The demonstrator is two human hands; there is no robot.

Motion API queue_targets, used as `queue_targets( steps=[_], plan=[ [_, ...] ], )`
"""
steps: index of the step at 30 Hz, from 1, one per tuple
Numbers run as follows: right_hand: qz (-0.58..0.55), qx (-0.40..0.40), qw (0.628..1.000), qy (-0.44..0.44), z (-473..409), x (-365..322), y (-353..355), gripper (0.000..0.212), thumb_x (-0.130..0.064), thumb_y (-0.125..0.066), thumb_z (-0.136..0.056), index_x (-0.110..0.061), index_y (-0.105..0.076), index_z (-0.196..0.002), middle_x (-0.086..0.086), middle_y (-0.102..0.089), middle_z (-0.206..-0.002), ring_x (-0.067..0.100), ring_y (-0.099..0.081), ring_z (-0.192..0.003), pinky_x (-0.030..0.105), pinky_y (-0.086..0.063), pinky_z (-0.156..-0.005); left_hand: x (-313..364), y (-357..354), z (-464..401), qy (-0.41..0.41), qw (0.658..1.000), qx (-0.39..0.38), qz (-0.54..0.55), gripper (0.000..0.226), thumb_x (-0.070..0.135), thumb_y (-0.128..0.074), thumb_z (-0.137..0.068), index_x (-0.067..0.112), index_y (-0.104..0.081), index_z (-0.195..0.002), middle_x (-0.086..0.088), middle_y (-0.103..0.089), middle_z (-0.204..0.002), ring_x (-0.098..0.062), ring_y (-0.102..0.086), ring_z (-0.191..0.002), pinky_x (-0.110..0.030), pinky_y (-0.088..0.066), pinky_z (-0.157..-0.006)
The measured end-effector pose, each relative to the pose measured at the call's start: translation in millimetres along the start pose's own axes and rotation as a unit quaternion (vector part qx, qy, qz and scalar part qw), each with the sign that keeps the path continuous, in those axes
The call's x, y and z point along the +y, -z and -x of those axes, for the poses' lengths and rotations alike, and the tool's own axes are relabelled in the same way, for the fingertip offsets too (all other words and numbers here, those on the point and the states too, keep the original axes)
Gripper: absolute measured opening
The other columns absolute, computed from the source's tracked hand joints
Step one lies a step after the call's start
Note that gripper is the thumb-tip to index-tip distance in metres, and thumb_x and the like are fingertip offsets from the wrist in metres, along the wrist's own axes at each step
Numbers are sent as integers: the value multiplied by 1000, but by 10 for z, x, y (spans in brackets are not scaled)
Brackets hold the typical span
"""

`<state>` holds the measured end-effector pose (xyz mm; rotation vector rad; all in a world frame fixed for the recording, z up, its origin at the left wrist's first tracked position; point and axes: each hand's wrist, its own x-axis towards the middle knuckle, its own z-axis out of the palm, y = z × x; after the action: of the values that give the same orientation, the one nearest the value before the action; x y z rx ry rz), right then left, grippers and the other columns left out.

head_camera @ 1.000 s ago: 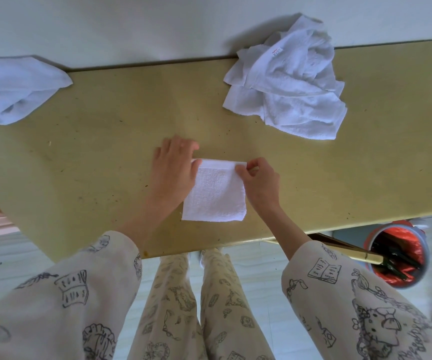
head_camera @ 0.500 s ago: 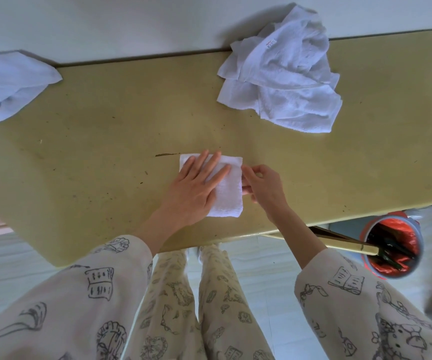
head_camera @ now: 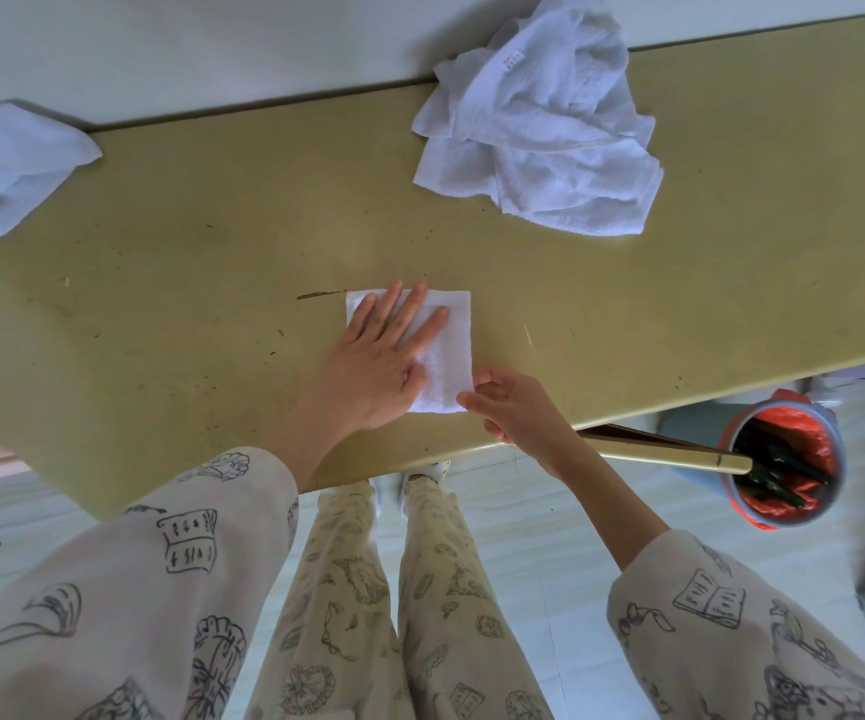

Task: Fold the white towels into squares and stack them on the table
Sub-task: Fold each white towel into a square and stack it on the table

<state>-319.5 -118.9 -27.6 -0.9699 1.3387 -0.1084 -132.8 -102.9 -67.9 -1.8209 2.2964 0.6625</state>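
A small folded white towel (head_camera: 452, 345) lies flat near the front edge of the yellow-green table (head_camera: 202, 283). My left hand (head_camera: 378, 361) rests palm down on it with fingers spread, covering its left half. My right hand (head_camera: 511, 407) sits at the towel's near right corner, fingertips pinching or touching that corner. A crumpled heap of white towels (head_camera: 539, 127) lies at the table's far edge, right of centre. Another loose white towel (head_camera: 4, 168) lies at the far left.
A wall runs along the table's far edge. Below the table's right end stands a grey bin with a red liner (head_camera: 783, 459), and a long pale stick (head_camera: 664, 452) leans into it. My legs and the tiled floor show below the front edge.
My left hand moved from the towel's left edge onto its top and flattened out. My right hand slid from the far right corner down to the near right corner.
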Motion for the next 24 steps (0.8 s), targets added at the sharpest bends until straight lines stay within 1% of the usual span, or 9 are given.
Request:
queue_targets(
  steps=[3,6,10,13,14,16,19,22,24],
  plan=[
    [92,20,995,39,-10,33,1,13,-13,-64,-85,-2,-67,-91,4,-47,-65,7,-32,-50,18,-28,-52,2,6,-2,0,1000,-6,-1,61,39,8,-78,33,27,-135,4,35,-143,-13,34,-132,-35,20,-112],
    [128,57,988,59,-7,47,-14,30,-17,-63,-86,10,-57,-73,1,-32,-56,6,-25,-47,17,-21,-48,-3,-4,1,-1,1000,-1,-1,59,37,2,-82,34,27,-135,4,34,-144,-14,33,-134,-35,21,-112],
    [197,94,974,62,40,71,-39,52,-30,-57,-90,0,-40,-52,15,-29,-54,14,-27,-54,29,-23,-55,2,-1,1,1,1000,-1,-8,58,35,-7,-88,33,26,-137,4,34,-144,-15,31,-135,-35,19,-113],
    [182,97,978,17,45,59,-33,52,-28,-56,-91,-9,-35,-47,1,-25,-51,14,-22,-50,29,-20,-53,9,4,-2,4,1000,-4,-16,58,33,-9,-92,32,25,-139,3,35,-143,-17,29,-137,-36,19,-113],
    [183,90,979,1,37,48,-32,49,-26,-56,-90,-13,-36,-48,-2,-29,-48,13,-24,-47,28,-21,-52,14,5,-4,5,1000,-3,-18,58,33,-9,-93,32,24,-140,3,35,-143,-17,29,-138,-36,20,-112],
    [151,70,985,-35,27,10,-25,33,-22,-58,-88,-13,-53,-57,-3,-49,-50,10,-35,-44,21,-29,-48,27,6,-5,9,1000,-7,-20,58,32,-12,-95,32,24,-140,3,35,-143,-18,28,-138,-36,20,-112],
    [32,59,993,-99,49,-36,-20,12,-19,-61,-86,-9,-61,-79,-1,-65,-61,6,-42,-35,15,-30,-37,19,-3,-5,5,1000,-1,-22,58,35,-5,-90,31,21,-141,3,33,-144,-19,25,-140,-35,20,-112],
    [4,110,991,-77,37,-9,-9,15,-24,-61,-88,-12,-58,-79,0,-65,-62,6,-45,-37,16,-32,-41,3,-6,5,-6,1000,17,-4,63,38,1,-84,29,12,-145,2,26,-147,-21,20,-142,-36,16,-114],
    [58,142,987,-38,-2,-22,-19,25,-29,-61,-88,-8,-63,-75,4,-63,-61,9,-47,-49,20,-37,-54,-4,-20,16,-19,999,35,10,60,39,-4,-89,26,2,-147,0,18,-151,-21,16,-142,-38,12,-115]
  ],
)
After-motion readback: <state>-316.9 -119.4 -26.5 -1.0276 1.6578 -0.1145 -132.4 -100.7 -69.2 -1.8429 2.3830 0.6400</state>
